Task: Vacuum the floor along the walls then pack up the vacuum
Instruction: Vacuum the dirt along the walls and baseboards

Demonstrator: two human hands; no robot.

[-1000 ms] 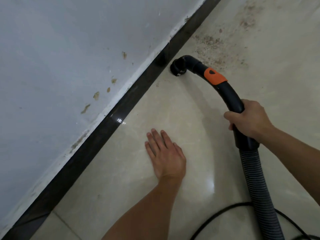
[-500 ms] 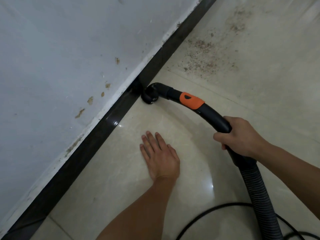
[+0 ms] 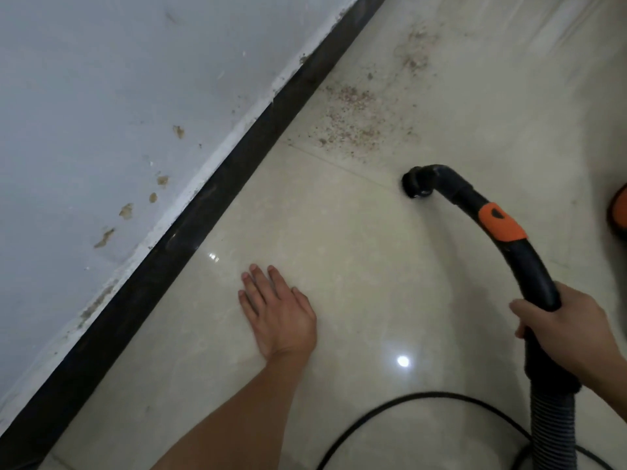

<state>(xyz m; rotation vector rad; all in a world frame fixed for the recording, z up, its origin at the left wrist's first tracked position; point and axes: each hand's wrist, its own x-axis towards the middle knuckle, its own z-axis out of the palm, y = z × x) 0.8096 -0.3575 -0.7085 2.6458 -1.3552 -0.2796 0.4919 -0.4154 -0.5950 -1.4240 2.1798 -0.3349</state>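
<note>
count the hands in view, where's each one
2. The left hand lies flat on the floor near the black baseboard; the right hand grips the vacuum handle at right.

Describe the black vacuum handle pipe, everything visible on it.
The handle pipe is a curved black tube, plastic by its look, with an orange slider on its upper bend. Its round open end points down at or just above the tiled floor, short of the debris. The right hand grips its lower part, where a ribbed grey hose joins.
</note>
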